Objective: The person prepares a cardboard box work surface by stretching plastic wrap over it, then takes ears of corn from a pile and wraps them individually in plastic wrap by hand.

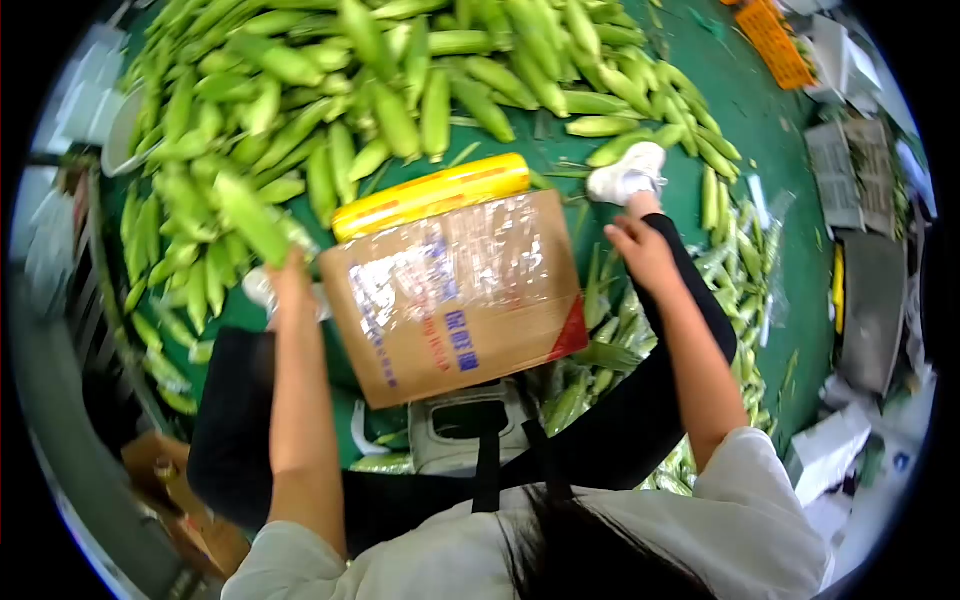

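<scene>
My left hand (290, 270) is closed round the lower end of a green ear of corn in its husk (250, 220), which tilts up and to the left in front of the pile. Out past the box's right side, my right hand (640, 252) is beside my right shin, fingers apart with nothing in them. Between my arms sits a cardboard box (420, 350) with shiny clear film over its top and blue and red print. A yellow roll (430, 195), apparently wrapping film, lies along the box's far edge.
A large heap of husked-in corn ears (400, 110) covers the green floor (745, 120) ahead and to the left. More corn, some in clear film, lies on the right. A grey plastic stool (465, 425) is beneath me. An orange crate (775, 45) stands far right.
</scene>
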`<state>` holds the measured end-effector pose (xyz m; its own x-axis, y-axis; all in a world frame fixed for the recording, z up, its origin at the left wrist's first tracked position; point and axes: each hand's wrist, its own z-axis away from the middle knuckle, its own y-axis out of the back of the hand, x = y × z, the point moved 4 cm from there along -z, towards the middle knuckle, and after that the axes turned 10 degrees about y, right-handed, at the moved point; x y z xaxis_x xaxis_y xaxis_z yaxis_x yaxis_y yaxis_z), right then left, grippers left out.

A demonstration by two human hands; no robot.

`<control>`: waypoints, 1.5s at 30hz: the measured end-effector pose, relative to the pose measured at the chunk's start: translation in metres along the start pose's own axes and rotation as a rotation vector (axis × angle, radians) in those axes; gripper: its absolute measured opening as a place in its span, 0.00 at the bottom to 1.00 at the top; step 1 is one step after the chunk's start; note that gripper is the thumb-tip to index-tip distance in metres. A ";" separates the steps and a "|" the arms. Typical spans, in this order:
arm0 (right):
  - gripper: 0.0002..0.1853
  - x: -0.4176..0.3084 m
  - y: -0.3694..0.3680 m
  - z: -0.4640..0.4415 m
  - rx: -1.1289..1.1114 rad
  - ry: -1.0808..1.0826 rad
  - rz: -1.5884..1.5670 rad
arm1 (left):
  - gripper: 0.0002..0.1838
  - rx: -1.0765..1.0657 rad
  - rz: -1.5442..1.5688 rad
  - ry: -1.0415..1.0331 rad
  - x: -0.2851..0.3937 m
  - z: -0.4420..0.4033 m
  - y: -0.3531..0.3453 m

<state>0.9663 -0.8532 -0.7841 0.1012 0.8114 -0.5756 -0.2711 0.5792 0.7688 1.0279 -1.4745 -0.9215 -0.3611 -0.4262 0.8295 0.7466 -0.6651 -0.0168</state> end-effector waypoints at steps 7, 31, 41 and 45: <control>0.30 -0.083 -0.140 0.068 0.126 -0.141 0.304 | 0.30 -0.281 -0.978 -0.976 0.034 0.163 -0.076; 0.04 -0.092 -0.118 0.072 0.290 0.137 -1.106 | 0.21 -0.428 -1.324 -0.742 -0.004 0.169 -0.102; 0.33 -0.179 -0.171 0.016 -0.002 0.904 0.082 | 0.24 -0.667 -1.147 -1.293 -0.014 0.210 -0.051; 0.41 -0.185 -0.169 0.005 -0.132 0.941 0.136 | 0.10 -0.571 -1.367 -0.990 -0.033 0.171 -0.046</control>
<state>0.9986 -1.1009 -0.8063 -0.7333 0.4424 -0.5163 -0.3357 0.4248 0.8407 1.1010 -1.3253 -0.8528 0.1013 0.9077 0.4071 -0.1131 -0.3960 0.9112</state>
